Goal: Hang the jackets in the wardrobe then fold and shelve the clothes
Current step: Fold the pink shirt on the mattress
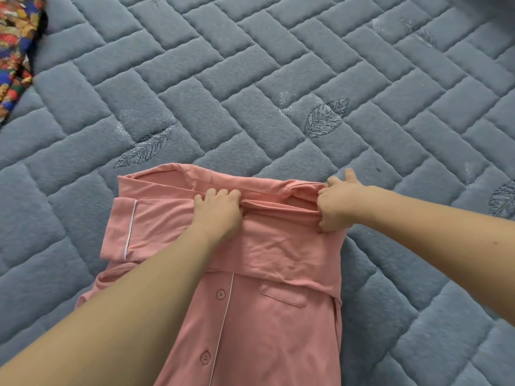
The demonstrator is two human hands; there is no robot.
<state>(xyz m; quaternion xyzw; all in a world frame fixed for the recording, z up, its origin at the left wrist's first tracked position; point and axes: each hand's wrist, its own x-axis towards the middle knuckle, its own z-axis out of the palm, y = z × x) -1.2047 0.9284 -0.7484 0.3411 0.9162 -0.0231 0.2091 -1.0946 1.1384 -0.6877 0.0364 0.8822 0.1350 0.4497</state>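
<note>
A pink button-front pajama top point(250, 316) lay on the grey quilted mattress point(250, 65), its upper part folded over. The left hand point(220, 210) and right hand point(338, 203) each gripped the folded edge, fingers curled into the fabric, well apart

A single view, taken from a wide-angle camera worn on the person's head. It faces forward and steeply down onto a bed point(278, 65) covered by a quilted blue-grey surface — close enough that both forearms reach in from the bottom corners and nearly fill the lower frame. The left hand point(218, 211) and right hand point(338, 203) sit near the centre. Straight quilting lines bow toward the edges — the lens distorts.
</note>
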